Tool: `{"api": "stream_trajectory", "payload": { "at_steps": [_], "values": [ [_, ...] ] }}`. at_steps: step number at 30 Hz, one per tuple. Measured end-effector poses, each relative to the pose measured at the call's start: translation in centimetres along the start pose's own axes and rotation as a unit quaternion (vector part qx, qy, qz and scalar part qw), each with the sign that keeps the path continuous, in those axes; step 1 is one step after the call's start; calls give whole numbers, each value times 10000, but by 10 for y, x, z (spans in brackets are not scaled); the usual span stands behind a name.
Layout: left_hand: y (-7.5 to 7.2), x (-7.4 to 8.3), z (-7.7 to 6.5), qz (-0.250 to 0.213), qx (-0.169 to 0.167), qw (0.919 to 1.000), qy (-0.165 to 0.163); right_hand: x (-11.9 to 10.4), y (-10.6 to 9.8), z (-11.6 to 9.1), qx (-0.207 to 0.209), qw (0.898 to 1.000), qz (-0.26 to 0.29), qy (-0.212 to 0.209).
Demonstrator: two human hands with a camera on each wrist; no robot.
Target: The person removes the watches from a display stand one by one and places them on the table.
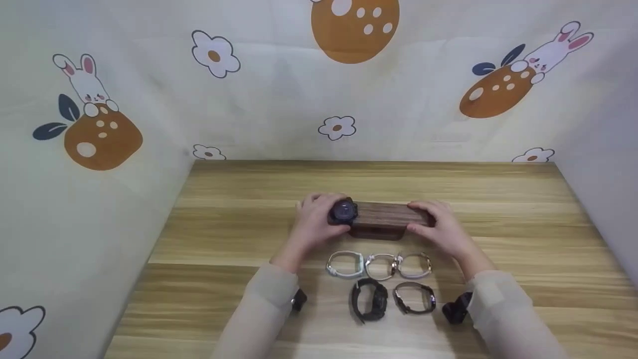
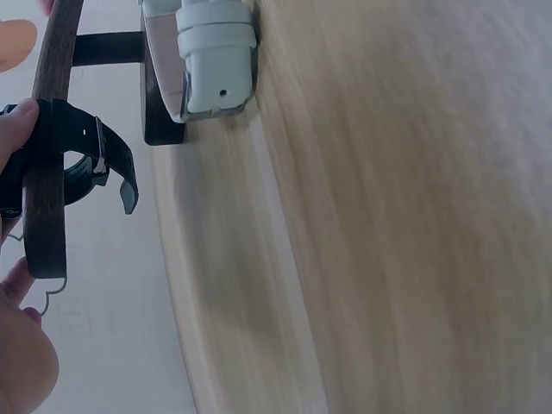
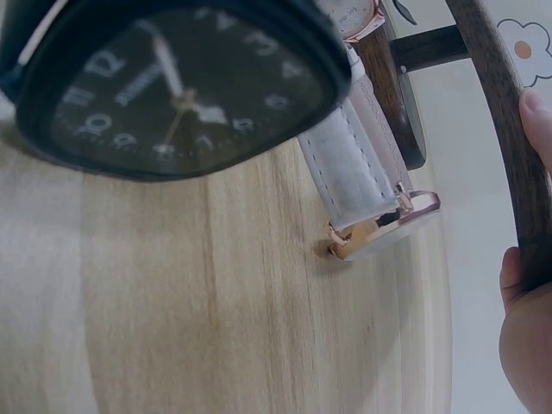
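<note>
A dark wooden watch stand with a long crossbar stands on the table. Round the left end of the bar sits a black watch, its dial facing up and its strap hanging below with a loose tail. My left hand holds that watch at the bar's end, the thumb on the strap. At the other end, my right hand grips the bar between thumb and fingers. The stand's base shows beneath the bar, on a short post.
Several watches lie on the wooden table in front of the stand. The nearer row has a bulky black watch and a slim dark one. A light-blue and white watch heads the farther row. Patterned cloth walls enclose the table.
</note>
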State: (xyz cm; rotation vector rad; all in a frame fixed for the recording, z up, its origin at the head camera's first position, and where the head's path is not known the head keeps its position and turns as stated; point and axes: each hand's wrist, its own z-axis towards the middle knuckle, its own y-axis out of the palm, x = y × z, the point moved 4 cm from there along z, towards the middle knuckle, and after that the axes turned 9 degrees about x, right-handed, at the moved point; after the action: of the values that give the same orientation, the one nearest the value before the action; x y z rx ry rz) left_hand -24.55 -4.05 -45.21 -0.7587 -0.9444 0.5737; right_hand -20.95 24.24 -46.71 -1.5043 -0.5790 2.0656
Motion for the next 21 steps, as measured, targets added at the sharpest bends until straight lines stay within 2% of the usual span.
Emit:
{"api": "stream_trajectory", "payload": {
  "at_steps": [13, 21],
  "values": [
    [-3, -10, -4, -216, 200, 9996, -56, 0, -2, 2, -107, 9999, -22, -70],
    [-4, -12, -5, -340, 187, 9991, -153, 0, -1, 2, -238, 9997, -47, 8]
  ]
}}
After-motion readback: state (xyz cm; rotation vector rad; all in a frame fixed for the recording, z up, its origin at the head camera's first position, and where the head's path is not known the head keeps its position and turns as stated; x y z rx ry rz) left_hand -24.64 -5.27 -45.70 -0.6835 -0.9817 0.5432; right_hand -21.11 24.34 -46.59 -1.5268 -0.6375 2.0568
